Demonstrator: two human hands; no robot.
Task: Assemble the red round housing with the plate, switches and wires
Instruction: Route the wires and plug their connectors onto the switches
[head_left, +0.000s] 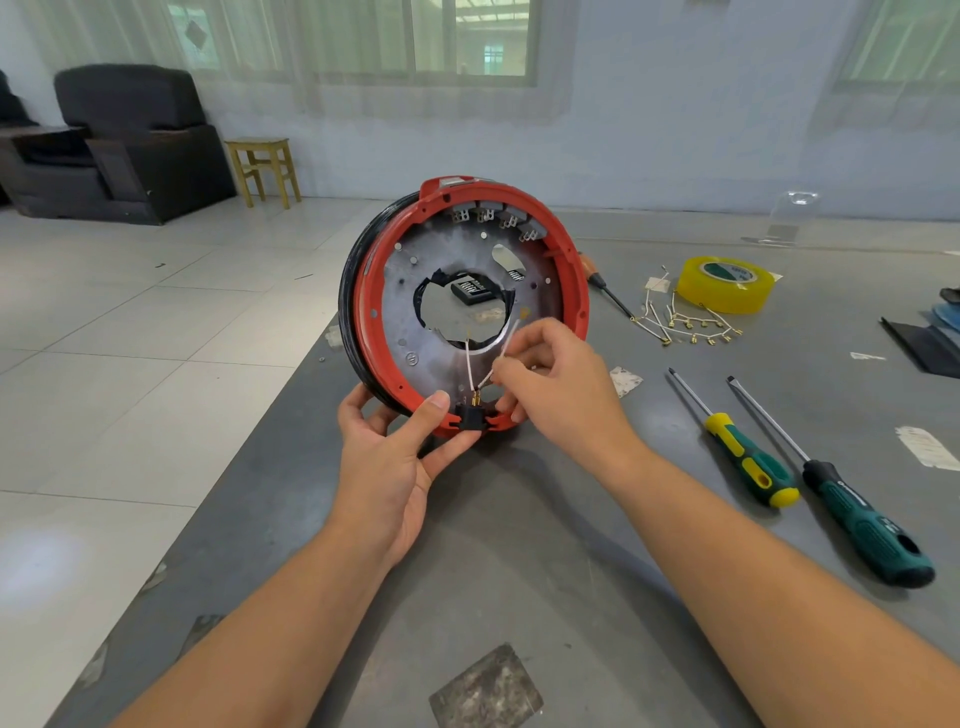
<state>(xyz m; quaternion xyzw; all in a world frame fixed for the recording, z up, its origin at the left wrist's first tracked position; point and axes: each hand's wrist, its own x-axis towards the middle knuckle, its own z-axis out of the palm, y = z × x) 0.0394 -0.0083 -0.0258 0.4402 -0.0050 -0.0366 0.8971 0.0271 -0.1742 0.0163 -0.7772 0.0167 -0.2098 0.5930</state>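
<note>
On table: red round plastic housing stands on edge.
Left hand: grips housing's lower rim.
Right hand: pinches thin white wire, seemingly.

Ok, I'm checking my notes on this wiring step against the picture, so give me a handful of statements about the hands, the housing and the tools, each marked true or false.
1. The red round housing stands on edge on the grey table. True.
2. The right hand holds a screwdriver. False: it pinches a white wire; both screwdrivers lie on the table.
3. The left hand steadies the housing's lower rim beside the black switch. True.
4. The yellow tape roll sits inside the housing. False: it lies on the table to the right of it.
5. The metal plate has a large central hole. True.
</note>
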